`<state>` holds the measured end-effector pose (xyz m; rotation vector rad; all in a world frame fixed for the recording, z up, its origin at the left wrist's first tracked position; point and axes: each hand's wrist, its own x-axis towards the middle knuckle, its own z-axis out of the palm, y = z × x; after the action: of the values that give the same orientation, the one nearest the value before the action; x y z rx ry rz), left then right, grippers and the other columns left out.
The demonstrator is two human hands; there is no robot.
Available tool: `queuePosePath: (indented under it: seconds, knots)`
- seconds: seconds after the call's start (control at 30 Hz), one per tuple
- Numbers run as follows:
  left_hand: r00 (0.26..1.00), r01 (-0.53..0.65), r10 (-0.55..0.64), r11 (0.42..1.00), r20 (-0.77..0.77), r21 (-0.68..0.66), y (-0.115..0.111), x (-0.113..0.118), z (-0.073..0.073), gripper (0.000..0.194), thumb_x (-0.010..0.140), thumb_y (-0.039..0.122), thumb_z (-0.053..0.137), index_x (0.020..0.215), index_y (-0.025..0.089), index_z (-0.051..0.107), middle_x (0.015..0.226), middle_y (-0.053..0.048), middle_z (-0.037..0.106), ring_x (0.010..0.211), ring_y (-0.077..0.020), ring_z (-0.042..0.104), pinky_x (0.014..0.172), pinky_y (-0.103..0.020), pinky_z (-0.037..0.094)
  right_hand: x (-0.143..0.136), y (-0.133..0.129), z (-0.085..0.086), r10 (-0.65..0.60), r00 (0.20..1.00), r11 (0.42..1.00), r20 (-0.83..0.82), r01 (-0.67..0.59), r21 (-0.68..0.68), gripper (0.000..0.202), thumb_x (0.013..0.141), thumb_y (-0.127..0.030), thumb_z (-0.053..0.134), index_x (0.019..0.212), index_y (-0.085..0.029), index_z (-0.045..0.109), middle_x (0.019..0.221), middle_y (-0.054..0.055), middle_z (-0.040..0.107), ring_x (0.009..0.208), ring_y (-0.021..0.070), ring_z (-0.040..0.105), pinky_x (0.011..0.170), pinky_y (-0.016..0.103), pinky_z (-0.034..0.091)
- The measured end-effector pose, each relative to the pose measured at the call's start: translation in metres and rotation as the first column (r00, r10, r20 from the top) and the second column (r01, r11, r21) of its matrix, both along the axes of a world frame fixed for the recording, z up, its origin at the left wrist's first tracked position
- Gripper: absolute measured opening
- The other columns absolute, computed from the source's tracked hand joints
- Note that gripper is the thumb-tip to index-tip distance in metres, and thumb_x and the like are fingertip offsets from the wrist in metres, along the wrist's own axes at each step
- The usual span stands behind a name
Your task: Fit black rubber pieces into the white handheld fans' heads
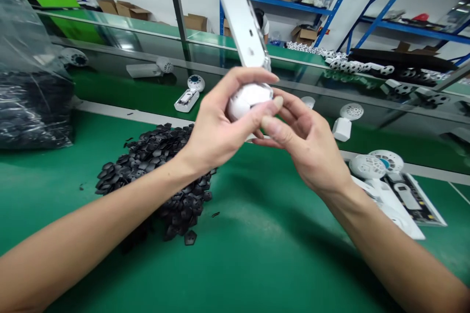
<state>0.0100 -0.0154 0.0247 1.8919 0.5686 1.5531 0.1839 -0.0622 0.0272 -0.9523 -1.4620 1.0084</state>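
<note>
A white plastic device with a round, ball-like head (pixel 247 100) and a flat rectangular body (pixel 242 24) is held up above the green table, its body tilted up and to the left. My left hand (pixel 220 122) wraps round the ball from the left, thumb across its front. At the ball's lower right, my right hand (pixel 304 137) is closed against it with thumb and fingertips; any small part between them is hidden. Below and left of my hands lies a heap of small black five-sided pieces (pixel 157 156), with one loose piece (pixel 190 238) at its near edge.
A clear bag of black pieces (pixel 33 107) stands at the left. More white ball-headed units (pixel 367 166) lie at the right, and others (pixel 189 95) rest on the strip behind. A dark metal post (pixel 178 5) rises at the back, before blue shelves (pixel 290 4).
</note>
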Motion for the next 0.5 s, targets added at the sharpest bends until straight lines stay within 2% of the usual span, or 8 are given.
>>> queuePosePath:
  seconds: [0.07,0.1,0.17,0.23,0.27,0.33,0.4,0.5]
  knots:
    - [0.994,0.043,-0.034,0.995,0.106,-0.087,0.013,-0.007,0.004,0.040,0.091,0.050,0.088,0.116,0.024,0.070,0.107,-0.004,0.073,0.088,-0.0195,0.076,0.065,-0.028,0.067,-0.007,-0.003,-0.011,-0.043,0.980,0.999,0.192,0.041,0.016,0.044,0.098,-0.054,0.078,0.129,-0.023,0.072,0.122,0.007,0.081,0.102,0.0246,0.079,0.077,0.034,0.065]
    - [0.988,0.068,-0.050,0.990,0.147,-0.122,0.019,-0.012,0.007,0.043,0.089,0.049,0.089,0.116,0.025,0.067,0.104,-0.003,0.070,0.084,-0.0186,0.075,0.058,-0.025,0.064,-0.012,-0.006,-0.017,-0.003,0.938,1.000,0.347,-0.001,0.013,0.032,0.101,-0.048,0.076,0.119,-0.022,0.076,0.109,0.006,0.083,0.093,0.0232,0.079,0.075,0.034,0.063]
    - [0.980,0.118,-0.083,0.974,0.178,-0.192,0.028,-0.020,0.012,0.042,0.096,0.046,0.082,0.123,0.025,0.058,0.105,-0.002,0.067,0.084,-0.0154,0.073,0.056,-0.021,0.059,-0.028,-0.016,-0.030,0.151,0.728,0.985,0.669,-0.169,-0.038,0.014,0.101,-0.035,0.078,0.102,-0.021,0.079,0.095,0.004,0.084,0.087,0.0227,0.079,0.078,0.034,0.059]
    - [0.977,0.157,-0.108,0.947,0.185,-0.279,0.031,-0.025,0.017,0.029,0.108,0.040,0.064,0.124,0.023,0.046,0.108,-0.002,0.067,0.083,-0.0121,0.073,0.060,-0.019,0.057,-0.045,-0.026,-0.040,0.213,0.456,0.956,0.864,-0.282,-0.087,0.011,0.103,-0.030,0.076,0.102,-0.020,0.080,0.102,0.007,0.083,0.096,0.0259,0.079,0.077,0.033,0.057]
    - [0.974,0.174,-0.113,0.931,0.198,-0.322,0.031,-0.025,0.019,0.023,0.112,0.037,0.056,0.121,0.023,0.042,0.109,-0.003,0.068,0.083,-0.0114,0.073,0.061,-0.020,0.057,-0.054,-0.030,-0.044,0.195,0.352,0.948,0.915,-0.306,-0.084,0.012,0.104,-0.030,0.074,0.104,-0.019,0.079,0.106,0.008,0.082,0.099,0.0280,0.078,0.074,0.033,0.056]
    - [0.967,0.191,-0.103,0.896,0.231,-0.401,0.029,-0.025,0.021,0.018,0.112,0.033,0.052,0.116,0.023,0.038,0.115,-0.006,0.070,0.086,-0.0137,0.074,0.060,-0.022,0.060,-0.066,-0.037,-0.047,0.142,0.214,0.942,0.967,-0.329,-0.066,0.016,0.106,-0.030,0.069,0.105,-0.017,0.078,0.107,0.011,0.080,0.101,0.0305,0.077,0.067,0.034,0.053]
    - [0.967,0.184,-0.078,0.873,0.244,-0.451,0.027,-0.024,0.022,0.021,0.109,0.028,0.056,0.118,0.023,0.038,0.128,-0.011,0.070,0.092,-0.0158,0.074,0.062,-0.025,0.062,-0.074,-0.040,-0.046,0.103,0.151,0.931,0.983,-0.363,-0.042,0.016,0.107,-0.025,0.064,0.103,-0.017,0.077,0.104,0.012,0.078,0.099,0.0301,0.076,0.063,0.034,0.052]
    - [0.977,0.178,-0.105,0.879,0.186,-0.441,0.028,-0.026,0.023,0.032,0.105,0.021,0.059,0.131,0.019,0.041,0.147,-0.014,0.063,0.105,-0.0146,0.069,0.075,-0.027,0.065,-0.081,-0.041,-0.041,0.078,0.091,0.894,0.993,-0.447,-0.030,0.022,0.102,-0.005,0.055,0.100,-0.015,0.075,0.101,0.014,0.077,0.092,0.0276,0.075,0.061,0.033,0.049]
